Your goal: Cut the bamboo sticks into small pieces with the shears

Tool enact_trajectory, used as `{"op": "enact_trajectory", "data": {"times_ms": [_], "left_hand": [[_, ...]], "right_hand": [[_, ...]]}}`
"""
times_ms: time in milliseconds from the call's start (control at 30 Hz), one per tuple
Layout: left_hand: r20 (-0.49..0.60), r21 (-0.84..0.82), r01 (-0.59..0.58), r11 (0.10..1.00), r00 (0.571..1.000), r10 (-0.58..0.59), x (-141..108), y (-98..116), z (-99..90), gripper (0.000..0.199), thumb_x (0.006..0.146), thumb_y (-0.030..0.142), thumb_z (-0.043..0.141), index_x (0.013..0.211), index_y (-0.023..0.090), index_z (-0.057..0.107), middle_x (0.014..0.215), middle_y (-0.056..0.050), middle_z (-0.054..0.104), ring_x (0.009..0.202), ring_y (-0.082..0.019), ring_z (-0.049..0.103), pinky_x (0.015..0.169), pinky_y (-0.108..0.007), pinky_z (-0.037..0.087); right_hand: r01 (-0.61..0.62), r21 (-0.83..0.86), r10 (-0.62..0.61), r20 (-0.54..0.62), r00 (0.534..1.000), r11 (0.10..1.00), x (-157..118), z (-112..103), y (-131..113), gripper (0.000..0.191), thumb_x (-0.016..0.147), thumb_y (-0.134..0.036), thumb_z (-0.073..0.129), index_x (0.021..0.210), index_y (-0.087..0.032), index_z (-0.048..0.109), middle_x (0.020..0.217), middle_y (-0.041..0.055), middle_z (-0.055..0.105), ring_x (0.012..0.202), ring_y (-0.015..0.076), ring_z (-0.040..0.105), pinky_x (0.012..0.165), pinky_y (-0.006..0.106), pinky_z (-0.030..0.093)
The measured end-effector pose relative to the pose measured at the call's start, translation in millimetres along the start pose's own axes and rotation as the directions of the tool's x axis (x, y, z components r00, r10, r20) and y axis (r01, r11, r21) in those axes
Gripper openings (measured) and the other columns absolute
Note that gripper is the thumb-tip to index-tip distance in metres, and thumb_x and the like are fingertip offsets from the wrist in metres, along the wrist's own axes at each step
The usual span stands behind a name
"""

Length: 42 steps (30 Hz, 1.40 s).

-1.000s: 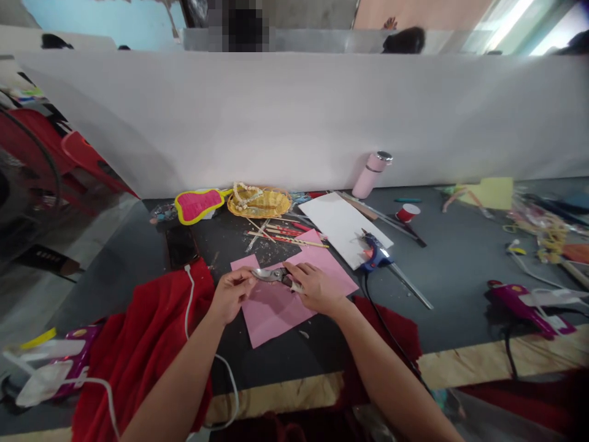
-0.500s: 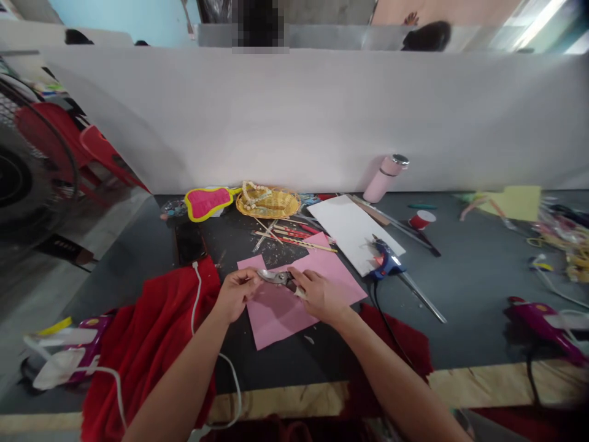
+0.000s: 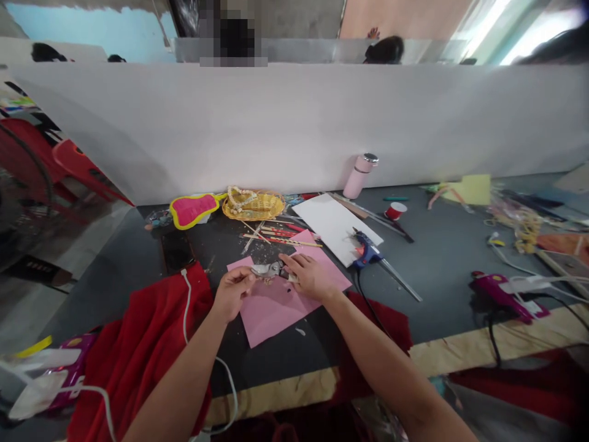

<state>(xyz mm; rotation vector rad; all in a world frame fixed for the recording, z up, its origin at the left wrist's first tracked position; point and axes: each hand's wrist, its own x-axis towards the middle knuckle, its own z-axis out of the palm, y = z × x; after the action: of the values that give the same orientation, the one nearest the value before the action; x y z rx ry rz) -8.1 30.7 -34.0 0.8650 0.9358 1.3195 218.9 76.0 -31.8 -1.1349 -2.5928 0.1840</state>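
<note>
Over the sheet of pink paper [image 3: 271, 316], my right hand [image 3: 313, 281] holds a pair of pruning shears [image 3: 267, 270], its fingers stretched along the handles. The metal blades point left toward my left hand [image 3: 234, 291]. That hand is closed in a pinch at the blade tips; whatever sits between the fingertips is too small to make out. Small tan and dark bits lie on the paper below the shears. Just beyond it are several thin sticks [image 3: 280, 236], some wrapped in red.
A blue glue gun [image 3: 367, 250] rests by white board [image 3: 329, 221] at right. Behind are a wicker basket [image 3: 264, 205], a pink-and-yellow hand mirror shape [image 3: 191, 210] and a pink flask [image 3: 359, 177]. Red cloth [image 3: 138, 331], a white cable and a phone [image 3: 177, 250] lie left.
The view has swung right, so things appear shifted left. My right fingers have straightened on the shears' handles. Small bits now show on the pink paper beneath the blades.
</note>
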Motion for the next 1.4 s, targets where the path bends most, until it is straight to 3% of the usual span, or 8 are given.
{"op": "enact_trajectory", "data": {"times_ms": [167, 267, 400, 667, 867, 1033, 1233, 1400], "left_hand": [[-0.065, 0.322, -0.079, 0.943, 0.992, 0.106, -4.5, -0.5, -3.4, 0.015, 0.074, 0.03, 0.069, 0.072, 0.015, 0.067, 0.057, 0.002, 0.053, 0.053, -0.009, 0.042, 0.05, -0.02, 0.03], [-0.03, 0.439, -0.11, 0.892, 0.99, 0.137, -11.5, 2.7, -0.9, 0.015, 0.078, 0.03, 0.064, 0.076, 0.015, 0.067, 0.068, -0.001, 0.061, 0.063, -0.012, 0.05, 0.058, -0.021, 0.037], [0.027, 0.403, -0.094, 0.91, 0.995, 0.091, -17.4, 7.7, 4.0, 0.021, 0.081, 0.032, 0.061, 0.069, 0.015, 0.065, 0.067, -0.002, 0.061, 0.062, -0.012, 0.05, 0.057, -0.021, 0.036], [-0.024, 0.273, -0.018, 0.962, 0.999, 0.026, -18.8, 9.5, 2.6, 0.026, 0.077, 0.038, 0.066, 0.066, 0.015, 0.061, 0.058, 0.001, 0.053, 0.05, -0.008, 0.037, 0.048, -0.02, 0.027], [-0.036, 0.271, -0.003, 0.963, 0.999, 0.013, -17.4, 10.0, 0.8, 0.026, 0.077, 0.039, 0.066, 0.068, 0.015, 0.064, 0.06, 0.0, 0.054, 0.05, -0.008, 0.036, 0.045, -0.02, 0.024], [-0.034, 0.255, 0.001, 0.967, 0.999, 0.007, -16.2, 10.8, 4.1, 0.025, 0.076, 0.039, 0.067, 0.069, 0.015, 0.065, 0.062, 0.0, 0.056, 0.051, -0.008, 0.038, 0.045, -0.02, 0.024], [0.011, 0.266, 0.012, 0.964, 1.0, -0.015, -18.3, 8.8, 1.5, 0.027, 0.076, 0.039, 0.067, 0.066, 0.014, 0.064, 0.059, 0.0, 0.055, 0.047, -0.006, 0.033, 0.044, -0.02, 0.022], [0.073, 0.16, 0.166, 0.973, 0.981, -0.179, -19.4, 14.3, 1.2, 0.033, 0.074, 0.044, 0.069, 0.068, 0.012, 0.064, 0.055, 0.001, 0.054, 0.04, -0.002, 0.02, 0.04, -0.02, 0.012]], "right_hand": [[-0.017, -0.004, 0.018, 0.064, 0.998, 1.0, -3.5, -1.6, -1.8, 0.054, 0.091, -0.033, 0.047, 0.141, -0.015, 0.033, 0.121, 0.0138, 0.055, 0.109, 0.0247, 0.05, 0.093, 0.04, 0.042], [0.003, 0.022, -0.004, 0.089, 0.996, 1.0, -9.3, -4.3, -3.5, 0.054, 0.09, -0.026, 0.047, 0.141, -0.013, 0.032, 0.12, 0.0146, 0.055, 0.107, 0.0251, 0.05, 0.091, 0.041, 0.043], [0.007, 0.092, -0.015, 0.086, 0.996, 0.996, -16.0, -9.6, -9.2, 0.052, 0.091, -0.023, 0.042, 0.14, -0.013, 0.032, 0.116, 0.0139, 0.056, 0.105, 0.0246, 0.05, 0.091, 0.04, 0.043], [-0.027, 0.107, 0.024, 0.025, 0.999, 0.994, -16.7, -5.7, -22.8, 0.05, 0.089, -0.022, 0.045, 0.138, -0.015, 0.035, 0.104, 0.012, 0.059, 0.093, 0.0231, 0.053, 0.084, 0.037, 0.045], [-0.081, 0.097, 0.074, 0.076, 0.994, 0.992, -17.7, -6.2, -26.8, 0.049, 0.088, -0.017, 0.044, 0.136, -0.018, 0.036, 0.096, 0.0092, 0.06, 0.084, 0.0204, 0.056, 0.077, 0.032, 0.046], [-0.09, 0.099, 0.083, 0.074, 0.994, 0.991, -16.7, -7.2, -26.2, 0.046, 0.091, -0.021, 0.041, 0.136, -0.018, 0.037, 0.102, 0.0116, 0.06, 0.092, 0.0222, 0.056, 0.083, 0.034, 0.045], [-0.049, 0.144, 0.028, 0.143, 0.989, 0.988, -19.1, -11.5, -20.3, 0.057, 0.086, -0.017, 0.043, 0.141, -0.016, 0.029, 0.114, 0.0131, 0.056, 0.104, 0.0245, 0.051, 0.091, 0.039, 0.043], [-0.033, 0.185, 0.007, 0.14, 0.99, 0.982, -19.4, -12.2, -17.4, 0.063, 0.081, -0.013, 0.046, 0.141, -0.017, 0.029, 0.114, 0.012, 0.056, 0.104, 0.0237, 0.05, 0.092, 0.039, 0.042]]}}
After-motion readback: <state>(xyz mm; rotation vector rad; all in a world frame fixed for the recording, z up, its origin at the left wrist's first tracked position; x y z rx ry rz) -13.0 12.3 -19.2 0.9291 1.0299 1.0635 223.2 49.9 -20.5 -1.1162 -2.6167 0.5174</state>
